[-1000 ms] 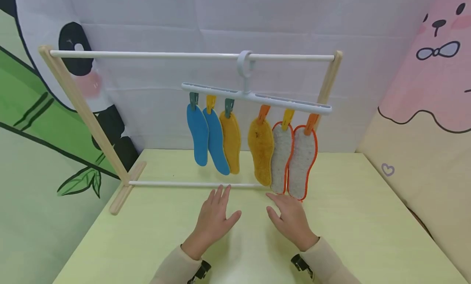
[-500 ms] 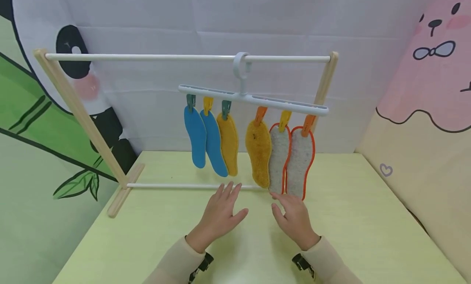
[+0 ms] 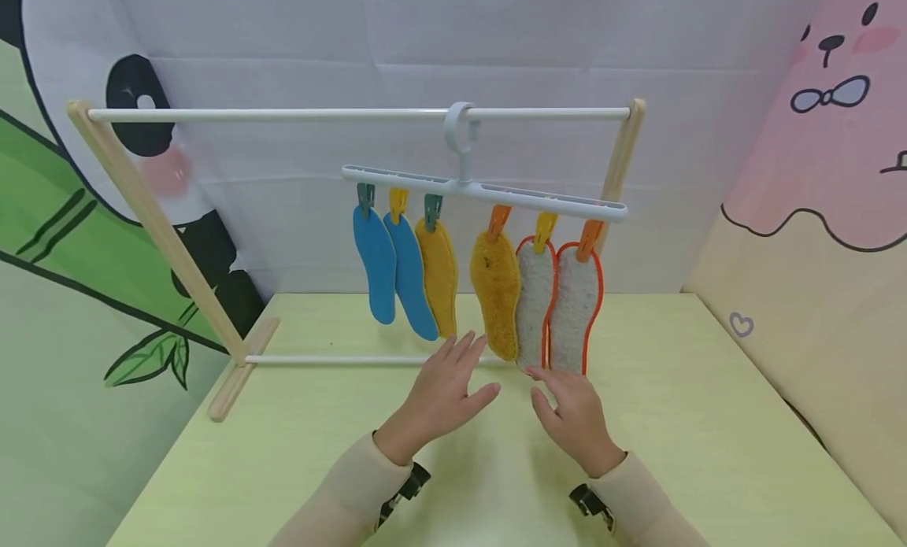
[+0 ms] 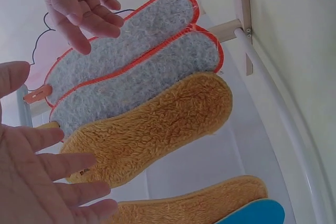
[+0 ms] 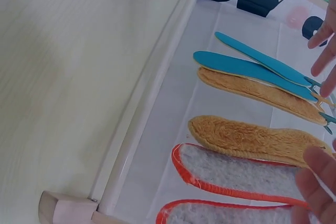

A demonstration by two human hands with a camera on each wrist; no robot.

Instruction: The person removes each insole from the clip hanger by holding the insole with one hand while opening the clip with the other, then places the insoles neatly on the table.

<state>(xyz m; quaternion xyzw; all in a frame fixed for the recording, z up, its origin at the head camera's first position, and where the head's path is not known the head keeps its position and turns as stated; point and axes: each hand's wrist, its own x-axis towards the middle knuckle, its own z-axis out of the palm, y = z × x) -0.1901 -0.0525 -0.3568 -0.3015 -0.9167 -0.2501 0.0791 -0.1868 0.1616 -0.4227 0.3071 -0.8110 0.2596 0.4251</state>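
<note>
Clipped in a row under a pale blue hanger are several insoles: two blue ones, two fuzzy mustard-yellow ones, and two grey ones edged in red-orange. Green, yellow and orange clips grip their upper ends. My left hand hovers below the yellow insoles, fingers spread and holding nothing. To its right, my right hand sits just in front of the lower ends of the grey insoles. Its fingers are relaxed around nothing; whether the fingertips touch the felt I cannot tell.
The hanger's hook loops over the white top rod of a wooden-legged rack, tilting down to the right. A lower white rod runs above the pale yellow table. Printed cloth encloses the back and sides.
My left hand has moved right and slightly up, closer to my right hand, which has shifted slightly right. The head view has turned a little. The insoles still hang from their clips.
</note>
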